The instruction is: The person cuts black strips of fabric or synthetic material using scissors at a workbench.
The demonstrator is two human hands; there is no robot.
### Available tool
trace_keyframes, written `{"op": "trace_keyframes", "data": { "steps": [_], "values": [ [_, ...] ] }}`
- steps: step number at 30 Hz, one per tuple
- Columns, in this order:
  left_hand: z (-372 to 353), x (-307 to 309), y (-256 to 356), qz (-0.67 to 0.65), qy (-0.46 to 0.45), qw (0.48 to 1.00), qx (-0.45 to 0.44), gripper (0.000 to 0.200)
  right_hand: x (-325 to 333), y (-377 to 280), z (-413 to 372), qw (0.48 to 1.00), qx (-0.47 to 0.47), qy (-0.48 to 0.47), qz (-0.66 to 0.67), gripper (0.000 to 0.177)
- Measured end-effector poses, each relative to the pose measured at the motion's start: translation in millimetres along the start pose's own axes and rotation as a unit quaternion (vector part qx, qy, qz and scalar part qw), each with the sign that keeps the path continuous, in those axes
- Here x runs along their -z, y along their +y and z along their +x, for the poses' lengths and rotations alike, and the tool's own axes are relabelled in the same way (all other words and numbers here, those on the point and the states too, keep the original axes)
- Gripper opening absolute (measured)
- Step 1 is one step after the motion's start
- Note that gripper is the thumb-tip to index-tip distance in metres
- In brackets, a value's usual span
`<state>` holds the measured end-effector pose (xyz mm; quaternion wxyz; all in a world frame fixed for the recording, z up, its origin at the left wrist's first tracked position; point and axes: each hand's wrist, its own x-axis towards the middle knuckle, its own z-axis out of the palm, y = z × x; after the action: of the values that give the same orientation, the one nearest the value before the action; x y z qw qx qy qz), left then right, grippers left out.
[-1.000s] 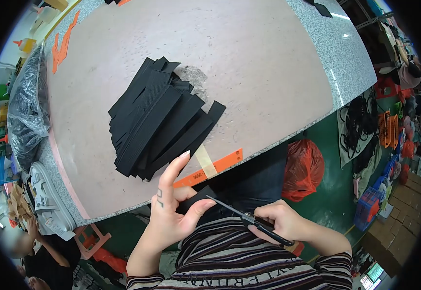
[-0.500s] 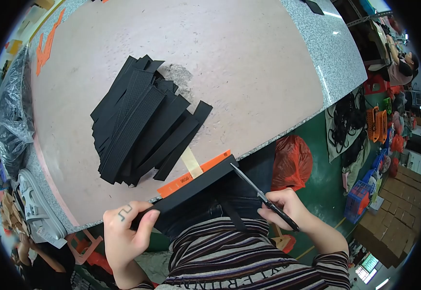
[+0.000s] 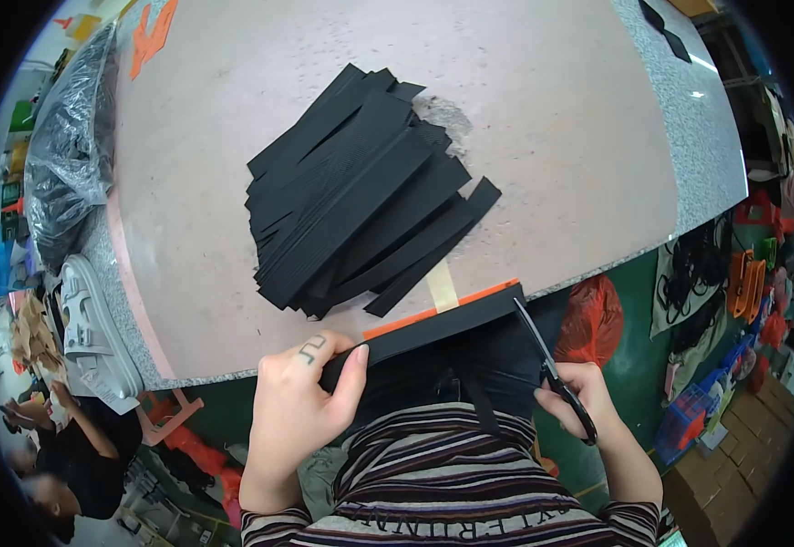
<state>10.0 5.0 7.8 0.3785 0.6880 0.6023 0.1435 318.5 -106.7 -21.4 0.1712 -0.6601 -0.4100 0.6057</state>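
My left hand [image 3: 306, 387] pinches the near-left end of a black webbing strip [image 3: 447, 325] between thumb and fingers. The strip runs along the table's front edge, overlapping an orange strip [image 3: 415, 319] that a piece of cream tape [image 3: 443, 286] crosses. In my right hand [image 3: 581, 397] is a pair of black-handled scissors [image 3: 547, 360]. Their tips meet the strip near its right end; whether the blades are apart is hard to tell. Just beyond, a pile of similar black strips [image 3: 351, 201] lies fanned out on the pinkish table mat [image 3: 588, 164].
Orange scraps [image 3: 153, 38] lie at the far left, beside a clear plastic-wrapped bundle [image 3: 73, 146]. White sandals [image 3: 92, 319] rest at the left edge. A red plastic bag [image 3: 590, 319] hangs by the table on the right. Another person [image 3: 96, 456] sits at lower left.
The camera view has shifted, so the table and pile appear farther right. The black strip now covers more of the orange strip. Both hands keep their holds, with the scissors still at the strip's right end.
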Motion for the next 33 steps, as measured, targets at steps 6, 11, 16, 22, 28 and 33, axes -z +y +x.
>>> {"op": "trace_keyframes", "data": {
  "steps": [6, 11, 16, 22, 28, 33],
  "values": [
    [5.5, -1.1, -1.4, -0.001, 0.001, 1.000, 0.006, 0.010, -0.2, -5.1, 0.0, 1.000, -0.029, 0.001, 0.002, 0.029],
    [5.9, -2.7, -1.3, 0.005, 0.005, 1.000, 0.006, 0.010, 1.3, -7.0, 0.4, 1.000, -0.028, -0.002, -0.005, 0.025],
    [-2.9, 20.1, -4.2, -0.066, 0.150, 0.981, -0.102, 0.005, 3.7, -39.7, 0.6, 0.986, 0.152, 0.040, -0.061, 0.014],
    [15.1, 36.8, -25.3, -0.131, 0.215, 0.968, -0.020, 0.005, -41.0, -91.7, 49.0, 0.962, 0.166, -0.197, -0.094, 0.027],
    [4.4, 39.3, -20.1, -0.171, 0.211, 0.961, -0.059, 0.003, -86.9, -133.1, 69.4, 0.960, 0.162, -0.223, -0.048, 0.030],
    [7.0, 39.8, -22.3, -0.171, 0.187, 0.965, -0.068, 0.009, -101.8, -125.4, 74.3, 0.965, 0.199, -0.172, -0.012, 0.022]
  ]
}}
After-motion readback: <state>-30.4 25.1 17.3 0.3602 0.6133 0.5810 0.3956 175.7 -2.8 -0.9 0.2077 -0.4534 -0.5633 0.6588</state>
